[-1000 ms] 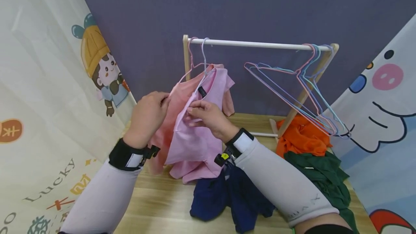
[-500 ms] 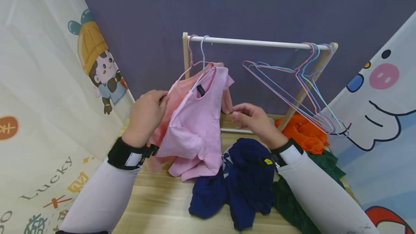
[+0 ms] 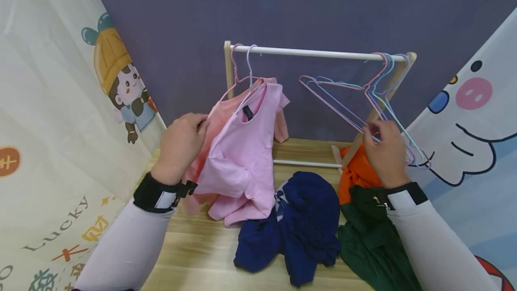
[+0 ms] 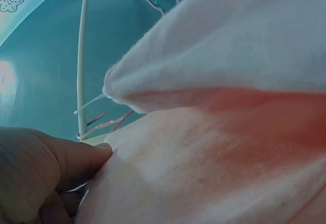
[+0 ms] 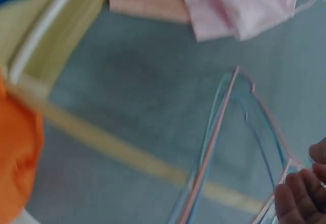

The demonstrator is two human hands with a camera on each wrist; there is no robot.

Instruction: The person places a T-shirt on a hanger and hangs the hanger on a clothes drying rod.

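Observation:
My left hand [image 3: 183, 145] pinches the shoulder of a peach shirt [image 4: 168, 152] on a pink hanger at the rail's left end. In front of that shirt, a light pink shirt [image 3: 246, 156] with a black neck label hangs from a lavender hanger [image 3: 249, 68]. Over on the right, my right hand [image 3: 385, 152] is up at a cluster of bare hangers [image 3: 331, 102], pink, blue and mint. Its fingers [image 5: 300, 193] are loosely bent beside the pink hanger's wire in the right wrist view, the thumb apart from them.
A white rail [image 3: 311, 52] on wooden posts spans the rack. On the wooden table [image 3: 194, 255] lie a crumpled navy garment [image 3: 308, 219], a dark green one [image 3: 371, 241] and an orange one [image 3: 357, 174]. Printed curtains stand on both sides.
My right hand has left the light pink shirt's front and moved right, past the navy garment, to the bare hangers. My left hand stays at the peach shirt's shoulder.

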